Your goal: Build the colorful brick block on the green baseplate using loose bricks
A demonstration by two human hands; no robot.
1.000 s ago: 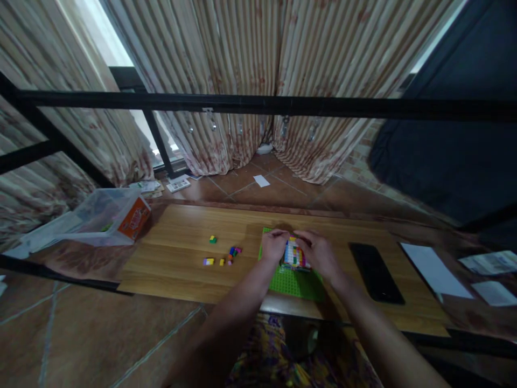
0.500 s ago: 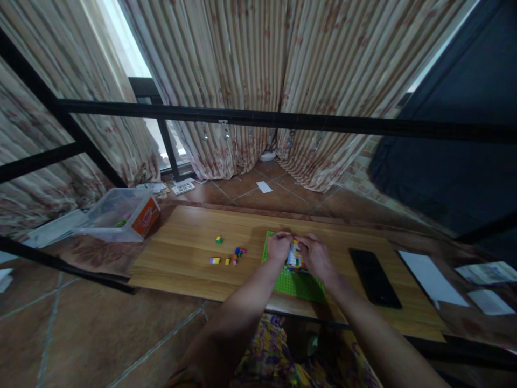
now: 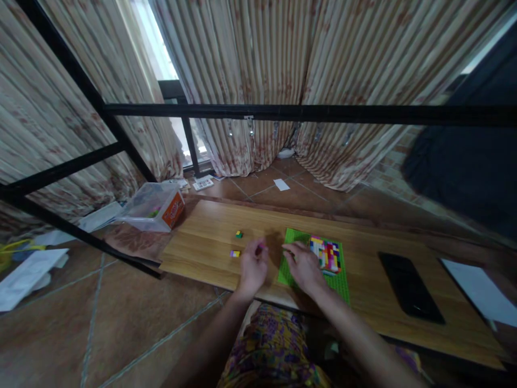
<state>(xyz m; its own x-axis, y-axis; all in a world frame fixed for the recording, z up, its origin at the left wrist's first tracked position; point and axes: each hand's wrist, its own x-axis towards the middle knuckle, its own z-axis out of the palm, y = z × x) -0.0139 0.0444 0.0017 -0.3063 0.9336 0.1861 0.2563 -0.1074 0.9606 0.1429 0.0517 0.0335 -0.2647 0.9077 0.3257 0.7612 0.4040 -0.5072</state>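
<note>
Toy-brick build [image 3: 325, 254] sitting on baseplate [image 3: 337, 283], prob for stability | left hand [image 3: 253, 265] holding pinkish piece [image 3: 262, 246], fingers curled | right hand [image 3: 304, 264] hovering, fingers half-bent, can't tell if gripping

Striped curtains [image 3: 250, 59] hang behind a black rail [image 3: 307, 112], beside a bright window [image 3: 160, 51], above brown floor tiles [image 3: 133, 318].

Flat black device [image 3: 411, 287] on the right end of the table [image 3: 214, 221], white sheet [image 3: 476, 288] to the right of it. Black rail [image 3: 283, 112] runs across in front of pleated curtains [image 3: 258, 54] with reddish blotches. Dark blue cloth [image 3: 464, 156] upper right. Brown tiled floor [image 3: 129, 312]: small white card [image 3: 281, 184] beyond the table, white object [image 3: 30, 277] far left, yellow item [image 3: 12, 250] beside it, too blurred to identify.
</note>
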